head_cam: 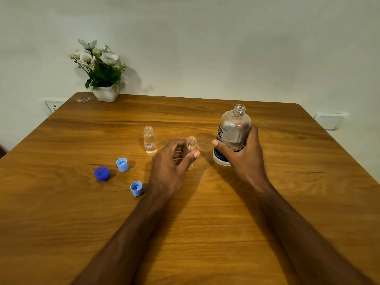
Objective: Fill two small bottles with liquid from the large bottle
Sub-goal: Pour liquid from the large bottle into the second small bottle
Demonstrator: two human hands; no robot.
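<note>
Taking the near small bottle (pixel 191 143) as the landmark: well to its left on the tabletop (pixel 205 223) lie three loose caps, a dark blue cap (pixel 102 173) and two pale blue caps (pixel 122 164). Just to its left and a little farther back stands the far small bottle (pixel 150 139), upright, open, and apparently part filled with clear liquid. The left hand (pixel 172 167) curls round the landmark bottle, thumb and fingers flanking it; whether they actually press the glass is hard to tell. Just to its right, the right hand (pixel 244 155) grips the large bottle (pixel 233 134), uncapped, long axis near upright, mouth above and right of the landmark's open neck. Pouring will probably need that mouth tipped leftward.
</note>
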